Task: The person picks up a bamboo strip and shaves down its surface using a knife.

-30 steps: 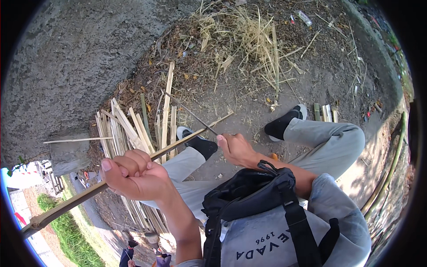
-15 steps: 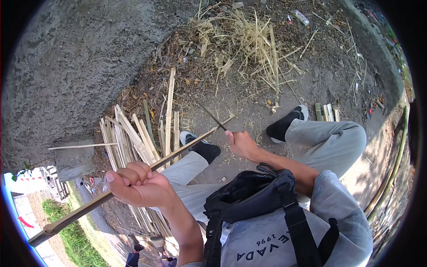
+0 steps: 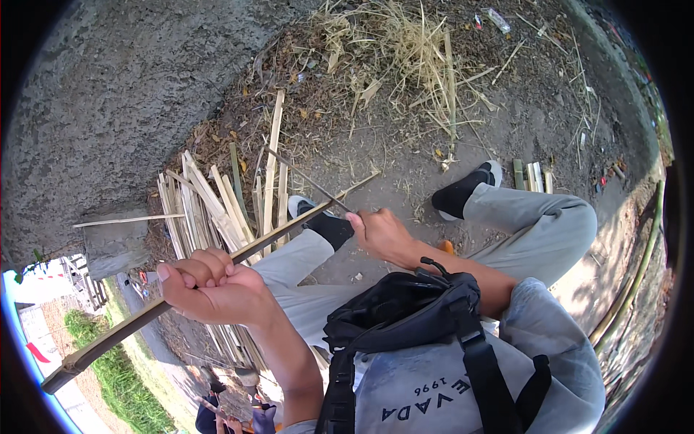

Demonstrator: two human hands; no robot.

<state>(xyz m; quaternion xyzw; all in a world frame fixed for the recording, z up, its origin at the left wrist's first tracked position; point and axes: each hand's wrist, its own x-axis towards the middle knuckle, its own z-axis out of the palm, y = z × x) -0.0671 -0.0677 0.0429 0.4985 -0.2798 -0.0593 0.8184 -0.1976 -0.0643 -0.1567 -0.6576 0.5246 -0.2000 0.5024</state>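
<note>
A long bamboo strip (image 3: 282, 231) runs slantwise from the lower left up to the ground between my feet. My left hand (image 3: 217, 286) has its fingers wrapped round it near the middle. In my right hand (image 3: 383, 235) is a knife with a long, narrow dark blade (image 3: 307, 179), which points up and left. The blade crosses the strip close to its far end; whether they touch I cannot tell. My grip hides most of the handle, though an orange-brown piece (image 3: 445, 247) shows beside my right wrist, perhaps its end.
Split bamboo strips (image 3: 210, 210) lie piled left of my legs, by a rough grey stone wall (image 3: 130, 108). Dry shavings (image 3: 405, 50) are heaped ahead. A few short pieces (image 3: 533, 177) lie beyond my right foot. A black bag (image 3: 397, 311) hangs at my chest. Other people (image 3: 228, 412) are at lower left.
My right hand and the knife have shifted left, and the blade now reaches farther left, over the pile. My left hand has moved slightly left and up with the bamboo strip.
</note>
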